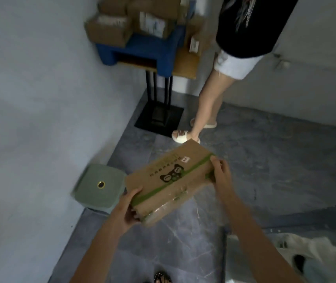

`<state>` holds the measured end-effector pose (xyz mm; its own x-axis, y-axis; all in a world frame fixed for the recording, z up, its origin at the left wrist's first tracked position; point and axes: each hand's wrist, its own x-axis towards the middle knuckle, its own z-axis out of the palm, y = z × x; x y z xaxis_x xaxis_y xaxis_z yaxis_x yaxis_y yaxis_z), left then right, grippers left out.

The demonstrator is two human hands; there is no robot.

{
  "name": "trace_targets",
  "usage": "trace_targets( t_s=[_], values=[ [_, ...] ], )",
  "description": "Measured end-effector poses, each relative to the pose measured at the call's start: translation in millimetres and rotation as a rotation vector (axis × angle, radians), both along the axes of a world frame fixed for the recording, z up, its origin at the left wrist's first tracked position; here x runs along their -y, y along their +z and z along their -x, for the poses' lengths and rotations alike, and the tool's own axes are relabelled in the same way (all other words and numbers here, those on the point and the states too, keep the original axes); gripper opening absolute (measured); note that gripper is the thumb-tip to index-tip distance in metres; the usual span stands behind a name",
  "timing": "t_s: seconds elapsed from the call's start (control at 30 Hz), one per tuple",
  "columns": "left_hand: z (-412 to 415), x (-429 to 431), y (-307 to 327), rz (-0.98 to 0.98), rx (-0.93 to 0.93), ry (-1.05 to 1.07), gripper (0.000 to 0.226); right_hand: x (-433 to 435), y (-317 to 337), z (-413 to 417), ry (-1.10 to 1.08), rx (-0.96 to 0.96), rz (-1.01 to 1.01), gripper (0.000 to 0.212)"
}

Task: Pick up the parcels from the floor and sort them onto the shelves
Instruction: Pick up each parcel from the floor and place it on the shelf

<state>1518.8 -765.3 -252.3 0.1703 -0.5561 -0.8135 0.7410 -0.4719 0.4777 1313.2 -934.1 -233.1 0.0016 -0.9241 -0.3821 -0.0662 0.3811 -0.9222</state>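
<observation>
A brown cardboard parcel with green tape, a black cat logo and a small white label is held above the grey floor. My left hand grips its near left corner from below. My right hand clasps its far right end over the green tape. The box is tilted, its long side running from lower left to upper right.
A green plastic stool stands by the left wall. Farther back, a wooden table on a black stand carries a blue crate and several cardboard boxes. A person in sandals stands beside it. A white sack lies at lower right.
</observation>
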Motion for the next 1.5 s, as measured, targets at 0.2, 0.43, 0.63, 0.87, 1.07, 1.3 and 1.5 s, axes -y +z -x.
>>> trace_targets(
  t_s=[0.2,0.43,0.63,0.87,1.07,1.3,1.5],
  values=[
    [5,25,128,0.305,0.331,0.212,0.067,-31,140,-53,0.089,0.308,0.011,0.088],
    [0,5,235,0.423,0.553,0.066,0.047,-64,234,-63,0.137,0.415,0.214,0.091],
    [-24,15,321,0.600,0.641,-0.271,0.048,-71,300,-15,0.310,0.306,0.471,0.073],
    [18,16,362,0.805,0.565,-0.482,0.077,-100,331,21,0.387,0.130,0.555,0.083],
    [34,9,359,0.823,0.541,-0.536,0.084,-128,334,47,0.353,0.150,0.577,0.082],
    [59,3,364,0.883,0.522,-0.515,0.063,-157,344,69,0.267,0.127,0.610,0.078],
    [75,-13,359,0.918,0.465,-0.522,0.071,-178,344,87,0.252,0.087,0.614,0.078]
  ],
)
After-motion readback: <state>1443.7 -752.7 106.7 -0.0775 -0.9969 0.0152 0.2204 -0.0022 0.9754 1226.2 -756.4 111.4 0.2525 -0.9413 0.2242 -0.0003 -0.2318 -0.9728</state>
